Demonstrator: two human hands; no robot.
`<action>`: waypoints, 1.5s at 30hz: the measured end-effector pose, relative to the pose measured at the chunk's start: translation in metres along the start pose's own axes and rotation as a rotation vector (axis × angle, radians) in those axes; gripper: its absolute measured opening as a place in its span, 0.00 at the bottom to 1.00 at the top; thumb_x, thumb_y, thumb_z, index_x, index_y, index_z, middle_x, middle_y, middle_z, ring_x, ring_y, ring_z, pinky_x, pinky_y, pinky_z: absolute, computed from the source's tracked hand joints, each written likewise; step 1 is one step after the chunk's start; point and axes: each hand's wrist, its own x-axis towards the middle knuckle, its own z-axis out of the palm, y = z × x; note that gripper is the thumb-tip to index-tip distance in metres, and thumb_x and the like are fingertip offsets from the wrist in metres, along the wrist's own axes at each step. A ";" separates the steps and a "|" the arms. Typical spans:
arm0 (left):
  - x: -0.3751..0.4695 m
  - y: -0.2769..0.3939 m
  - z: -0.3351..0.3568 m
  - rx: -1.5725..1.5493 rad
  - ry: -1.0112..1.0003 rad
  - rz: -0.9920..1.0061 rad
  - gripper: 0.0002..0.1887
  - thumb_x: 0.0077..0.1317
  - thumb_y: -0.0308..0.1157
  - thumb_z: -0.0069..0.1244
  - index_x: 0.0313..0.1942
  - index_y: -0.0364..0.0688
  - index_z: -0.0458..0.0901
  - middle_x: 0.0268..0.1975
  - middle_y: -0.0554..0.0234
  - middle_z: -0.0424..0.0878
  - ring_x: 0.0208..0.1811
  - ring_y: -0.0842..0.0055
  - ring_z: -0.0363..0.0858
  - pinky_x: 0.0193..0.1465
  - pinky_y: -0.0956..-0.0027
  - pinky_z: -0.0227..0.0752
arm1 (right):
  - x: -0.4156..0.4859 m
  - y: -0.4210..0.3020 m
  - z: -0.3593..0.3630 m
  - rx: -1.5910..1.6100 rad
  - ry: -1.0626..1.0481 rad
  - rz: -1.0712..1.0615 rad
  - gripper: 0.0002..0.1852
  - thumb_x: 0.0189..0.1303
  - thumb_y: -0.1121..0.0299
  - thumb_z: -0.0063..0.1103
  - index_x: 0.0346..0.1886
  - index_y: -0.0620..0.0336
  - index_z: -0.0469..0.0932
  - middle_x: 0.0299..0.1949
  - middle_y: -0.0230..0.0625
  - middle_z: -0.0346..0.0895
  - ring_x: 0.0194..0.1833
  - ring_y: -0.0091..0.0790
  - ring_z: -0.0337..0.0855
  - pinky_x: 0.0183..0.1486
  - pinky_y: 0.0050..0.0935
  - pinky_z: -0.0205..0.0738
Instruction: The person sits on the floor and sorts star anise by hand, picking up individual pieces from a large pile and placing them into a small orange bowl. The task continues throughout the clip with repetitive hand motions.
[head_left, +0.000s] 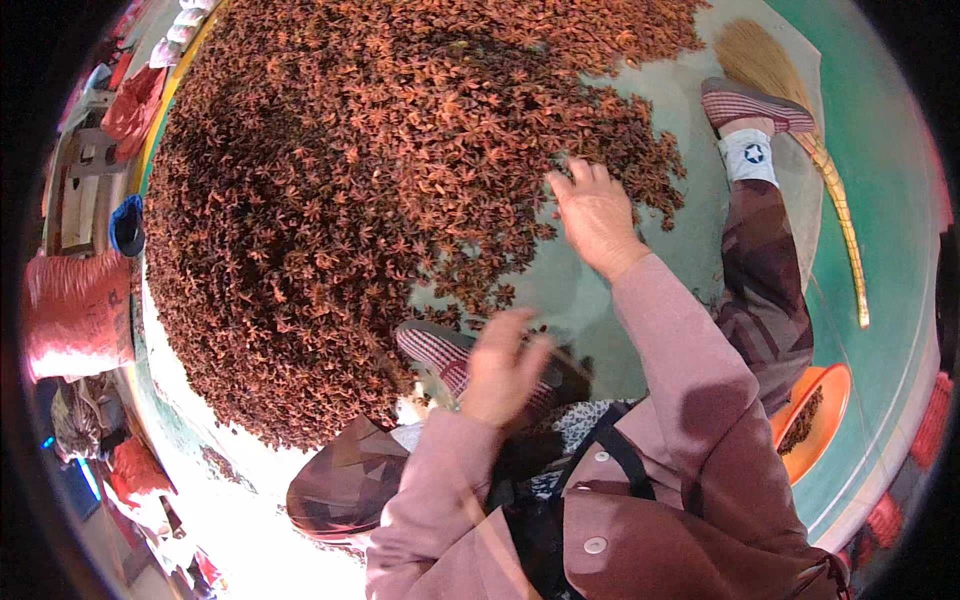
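A wide heap of dried star anise (337, 187) covers the floor before me. My right hand (594, 210) rests at the heap's near right edge, palm down, its fingertips among the loose pods; whether they grip a pod cannot be told. My left hand (504, 367) is blurred and lifted above my slippered foot (435, 349), with fingers apart and nothing seen in it. A few pods lie scattered between the two hands on the pale green floor sheet (577, 300).
A straw broom (761, 56) lies beyond my outstretched foot (742, 109). An orange bowl (836, 409) with small dark bits stands beside my right knee. Along the left are a full red woven sack (79, 315), a blue container (126, 225) and a wooden frame (79, 191).
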 end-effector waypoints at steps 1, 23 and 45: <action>0.008 -0.003 0.013 0.198 -0.136 0.183 0.19 0.64 0.34 0.58 0.53 0.36 0.79 0.52 0.47 0.80 0.56 0.49 0.76 0.61 0.54 0.70 | 0.001 -0.007 0.002 -0.070 -0.100 0.077 0.18 0.61 0.72 0.61 0.55 0.52 0.77 0.58 0.41 0.72 0.58 0.47 0.74 0.57 0.44 0.74; -0.019 -0.005 0.013 0.645 -0.209 0.443 0.08 0.57 0.32 0.50 0.36 0.41 0.80 0.36 0.61 0.78 0.45 0.65 0.78 0.53 0.62 0.69 | -0.044 -0.023 0.020 0.671 -0.185 -0.286 0.12 0.54 0.84 0.54 0.39 0.59 0.81 0.43 0.40 0.79 0.50 0.47 0.78 0.53 0.44 0.75; -0.012 -0.008 -0.009 0.708 0.069 0.109 0.08 0.58 0.35 0.54 0.34 0.42 0.81 0.38 0.61 0.81 0.53 0.65 0.78 0.67 0.48 0.61 | 0.006 -0.067 0.048 0.020 -0.193 -0.331 0.01 0.47 0.73 0.61 0.24 0.58 0.79 0.23 0.40 0.81 0.30 0.45 0.85 0.32 0.41 0.78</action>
